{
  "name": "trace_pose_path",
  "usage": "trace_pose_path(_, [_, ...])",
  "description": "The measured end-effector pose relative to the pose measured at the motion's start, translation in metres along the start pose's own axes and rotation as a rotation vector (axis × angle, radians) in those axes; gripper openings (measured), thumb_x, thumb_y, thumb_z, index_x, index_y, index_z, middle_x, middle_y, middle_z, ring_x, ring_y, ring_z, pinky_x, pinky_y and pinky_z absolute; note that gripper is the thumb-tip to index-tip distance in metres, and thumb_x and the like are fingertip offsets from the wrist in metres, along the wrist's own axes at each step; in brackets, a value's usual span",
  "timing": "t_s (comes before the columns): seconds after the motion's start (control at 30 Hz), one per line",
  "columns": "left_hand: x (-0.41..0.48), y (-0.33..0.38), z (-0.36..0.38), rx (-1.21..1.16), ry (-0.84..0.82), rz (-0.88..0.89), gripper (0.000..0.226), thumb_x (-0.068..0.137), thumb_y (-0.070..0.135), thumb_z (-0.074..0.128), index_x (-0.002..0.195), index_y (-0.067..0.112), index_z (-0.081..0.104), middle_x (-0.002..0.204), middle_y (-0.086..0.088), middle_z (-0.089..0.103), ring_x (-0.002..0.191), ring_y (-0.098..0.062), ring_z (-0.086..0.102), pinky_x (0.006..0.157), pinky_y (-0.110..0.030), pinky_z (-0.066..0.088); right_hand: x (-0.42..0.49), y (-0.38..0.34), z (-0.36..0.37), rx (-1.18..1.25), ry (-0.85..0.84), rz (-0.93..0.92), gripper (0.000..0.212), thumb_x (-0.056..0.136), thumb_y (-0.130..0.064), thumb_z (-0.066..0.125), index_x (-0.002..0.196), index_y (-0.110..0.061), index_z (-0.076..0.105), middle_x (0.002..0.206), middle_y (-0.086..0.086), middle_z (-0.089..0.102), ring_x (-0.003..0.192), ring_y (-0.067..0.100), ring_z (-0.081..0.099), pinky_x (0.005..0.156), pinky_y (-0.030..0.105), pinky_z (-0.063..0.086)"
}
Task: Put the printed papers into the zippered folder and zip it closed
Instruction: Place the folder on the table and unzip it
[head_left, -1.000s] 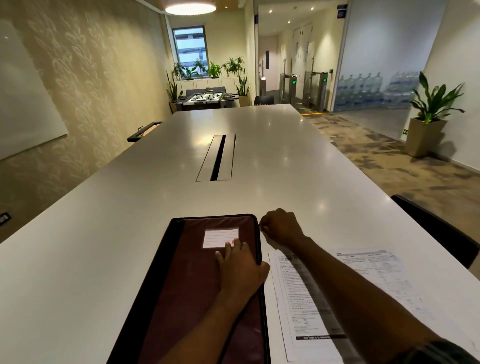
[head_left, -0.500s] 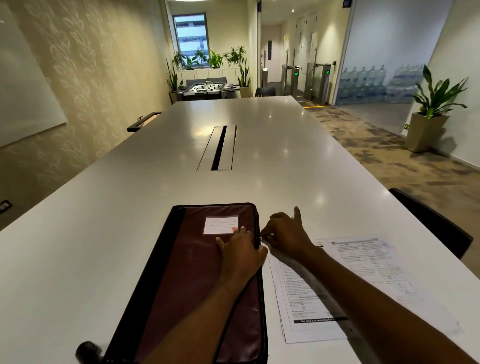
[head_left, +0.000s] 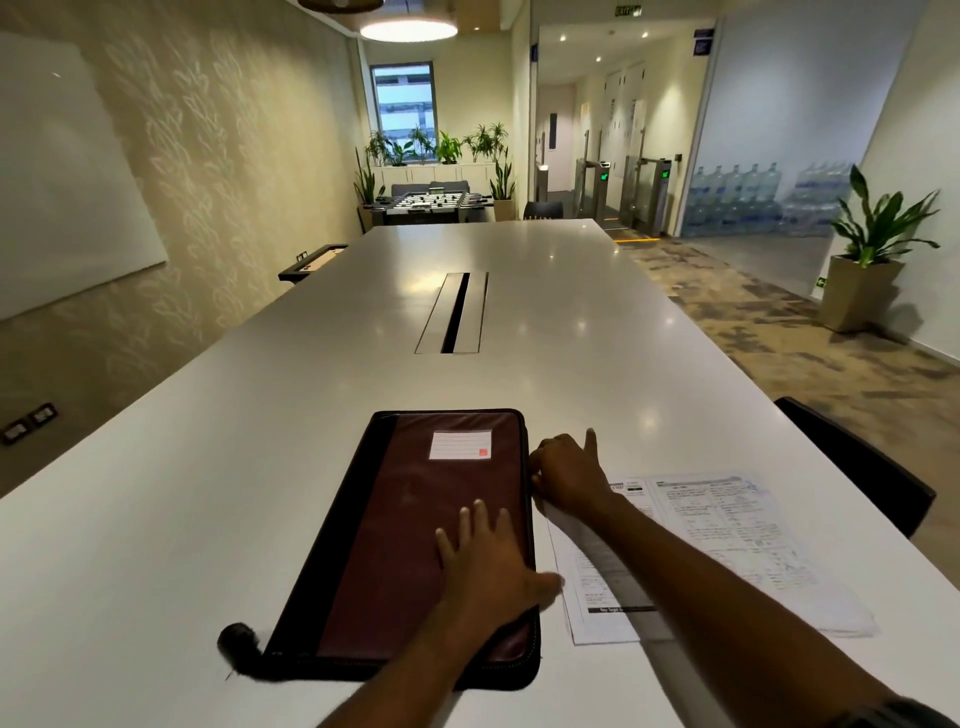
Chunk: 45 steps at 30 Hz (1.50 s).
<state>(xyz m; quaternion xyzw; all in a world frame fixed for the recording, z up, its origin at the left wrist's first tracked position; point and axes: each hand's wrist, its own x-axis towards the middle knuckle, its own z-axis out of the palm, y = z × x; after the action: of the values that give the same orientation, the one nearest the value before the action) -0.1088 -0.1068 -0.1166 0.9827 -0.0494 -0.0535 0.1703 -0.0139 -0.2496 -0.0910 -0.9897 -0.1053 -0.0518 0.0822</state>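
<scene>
One long white table (head_left: 291, 467) in a plant-lined room.

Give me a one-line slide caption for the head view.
Left hand flat on the closed maroon zippered folder, right hand at its zipper edge, printed papers beside it on the white table.

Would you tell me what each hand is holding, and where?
Left hand lies flat on the folder cover. Right hand pinches at its right zipper edge; the pull is hidden.

Table (head_left: 156, 519) bare left & beyond folder (head_left: 415, 519); papers (head_left: 727, 545) just beside its right edge.
</scene>
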Motion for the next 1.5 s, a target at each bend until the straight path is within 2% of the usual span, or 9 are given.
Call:
trace_pose_path(0.1, [-0.015,-0.005,0.008,-0.007,0.076,0.03,0.1,0.067,0.055,0.056,0.15,0.016,0.018,0.16,-0.011,0.005,0.147,-0.027,-0.004,0.114,-0.054,-0.006,-0.007,-0.006,-0.003,-0.049,0.011,0.017,0.019,0.088,-0.022,0.055,0.092,-0.023,0.074,0.101,0.001,0.066,0.116,0.026,0.05,0.112,0.066,0.009])
trace_pose_path(0.17, [-0.019,-0.005,0.009,-0.059,0.117,0.037,0.094,0.068,0.05,0.054,0.149,0.015,0.022,0.16,-0.011,0.008,0.147,-0.026,-0.002,0.115,-0.053,-0.008,-0.014,-0.009,-0.005,-0.083,0.043,0.0,0.02,0.089,-0.021,0.056,0.094,-0.026,0.075,0.105,-0.001,0.064,0.122,0.024,0.045,0.112,0.067,0.004])
trace_pose_path(0.33, [-0.018,-0.003,0.009,-0.151,0.164,0.052,0.089,0.067,0.046,0.054,0.146,0.011,0.032,0.158,-0.008,0.019,0.147,-0.024,0.003,0.114,-0.054,-0.009,-0.03,-0.013,-0.013,-0.188,0.097,-0.068,0.019,0.087,-0.026,0.061,0.099,-0.032,0.075,0.132,-0.002,0.055,0.144,0.025,0.023,0.111,0.067,-0.01])
trace_pose_path(0.47, [-0.017,-0.004,0.011,-0.164,0.19,0.069,0.087,0.065,0.046,0.053,0.143,0.011,0.037,0.156,-0.006,0.025,0.147,-0.022,0.007,0.114,-0.054,-0.007,-0.042,-0.015,-0.016,-0.224,0.111,-0.119,0.021,0.085,-0.03,0.062,0.102,-0.031,0.074,0.146,0.001,0.045,0.148,0.028,0.012,0.11,0.064,-0.016])
trace_pose_path(0.7, [-0.016,-0.004,0.012,-0.136,0.196,0.083,0.086,0.067,0.049,0.052,0.142,0.011,0.038,0.155,-0.006,0.027,0.146,-0.023,0.01,0.114,-0.056,-0.005,-0.061,-0.021,-0.013,-0.173,0.114,-0.136,0.023,0.083,-0.025,0.061,0.1,-0.028,0.075,0.147,0.003,0.044,0.148,0.029,0.013,0.114,0.059,-0.013])
trace_pose_path(1.07, [-0.025,-0.005,-0.002,-0.153,0.147,0.13,0.081,0.078,0.059,0.052,0.144,0.015,0.037,0.157,-0.007,0.024,0.146,-0.023,0.009,0.115,-0.055,-0.004,-0.102,-0.023,-0.003,-0.083,0.09,-0.163,0.019,0.087,-0.03,0.061,0.099,-0.029,0.076,0.143,0.0,0.048,0.146,0.026,0.021,0.117,0.056,0.001])
trace_pose_path(1.2, [-0.045,-0.033,-0.007,0.0,-0.026,0.359,0.11,0.06,0.083,0.053,0.149,0.026,0.022,0.161,0.003,0.007,0.147,-0.013,-0.002,0.117,-0.048,-0.007,-0.11,-0.024,0.0,-0.011,0.059,-0.066,0.02,0.09,-0.031,0.058,0.103,-0.03,0.073,0.137,-0.002,0.051,0.144,0.021,0.024,0.117,0.052,0.005])
trace_pose_path(1.27, [-0.054,-0.051,-0.007,0.109,-0.042,0.461,0.12,0.054,0.089,0.05,0.151,0.028,0.015,0.161,0.008,0.001,0.145,-0.007,-0.007,0.117,-0.042,-0.011,-0.113,-0.027,0.001,0.001,0.069,-0.048,0.021,0.091,-0.029,0.056,0.103,-0.029,0.072,0.136,-0.003,0.052,0.144,0.021,0.025,0.118,0.052,0.004])
trace_pose_path(1.5, [-0.061,-0.058,-0.01,-0.016,-0.013,0.475,0.099,0.07,0.074,0.055,0.15,0.024,0.024,0.16,0.009,0.011,0.145,-0.001,0.0,0.12,-0.04,-0.003,-0.134,-0.035,-0.005,-0.042,0.097,-0.112,0.021,0.089,-0.031,0.057,0.1,-0.03,0.075,0.132,-0.006,0.053,0.143,0.019,0.025,0.118,0.055,-0.001])
